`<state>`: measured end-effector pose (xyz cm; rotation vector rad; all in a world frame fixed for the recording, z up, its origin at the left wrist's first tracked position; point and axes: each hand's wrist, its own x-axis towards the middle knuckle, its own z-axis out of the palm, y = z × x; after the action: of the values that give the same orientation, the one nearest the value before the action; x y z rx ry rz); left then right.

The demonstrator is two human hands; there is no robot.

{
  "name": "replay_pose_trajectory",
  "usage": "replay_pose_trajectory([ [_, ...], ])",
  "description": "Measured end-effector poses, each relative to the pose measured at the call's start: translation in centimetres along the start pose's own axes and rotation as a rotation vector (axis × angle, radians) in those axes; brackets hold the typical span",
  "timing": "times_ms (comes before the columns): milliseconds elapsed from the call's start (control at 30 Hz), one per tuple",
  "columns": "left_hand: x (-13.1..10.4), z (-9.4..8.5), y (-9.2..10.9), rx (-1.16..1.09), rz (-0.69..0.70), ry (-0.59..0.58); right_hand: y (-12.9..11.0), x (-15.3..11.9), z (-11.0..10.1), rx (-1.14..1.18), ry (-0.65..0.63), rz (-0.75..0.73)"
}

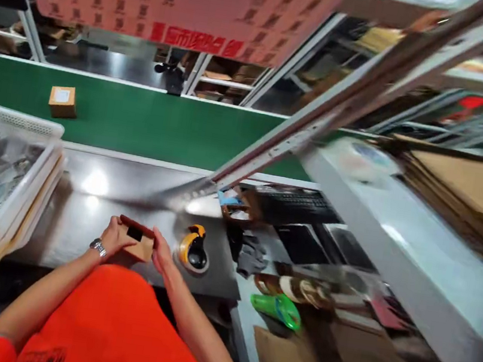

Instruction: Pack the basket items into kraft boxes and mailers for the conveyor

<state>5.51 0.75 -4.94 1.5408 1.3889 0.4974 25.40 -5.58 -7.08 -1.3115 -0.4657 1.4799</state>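
Note:
A small brown cardboard box (pixel 140 246) with a dark patch on its upper face is held between my two hands, just above the near edge of the metal table (pixel 76 223). My left hand (pixel 115 237), with a watch at the wrist, grips the box's left side, the thumb lying over its top. On the right side of the box, the fingers of my right hand (pixel 161 251) press against it. A yellow and black tape dispenser (pixel 194 251) rests on the table to the right of my right hand.
A white plastic basket (pixel 4 218) with clear bags stands at the left. Behind the table runs a green conveyor (pixel 149 128) bearing a parcel (pixel 63 101). A metal post (pixel 274 143) slants across the right. A green cup (pixel 277 309) and cardboard lie on the right-hand bench.

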Motion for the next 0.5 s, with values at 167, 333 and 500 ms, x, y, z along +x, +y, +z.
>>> replay_pose_trajectory([
  [167,-0.3,0.8,-1.5,-0.26,-0.104,0.075,2.5,-0.7,-1.1,-0.017,0.048,-0.034],
  [333,-0.1,1.2,-2.0,-0.278,-0.084,0.057,2.5,-1.0,-1.5,-0.202,0.025,-0.104],
  [500,0.2,2.0,-2.5,-0.295,-0.07,0.096,2.7,-0.1,-3.2,-0.316,0.01,-0.054],
])
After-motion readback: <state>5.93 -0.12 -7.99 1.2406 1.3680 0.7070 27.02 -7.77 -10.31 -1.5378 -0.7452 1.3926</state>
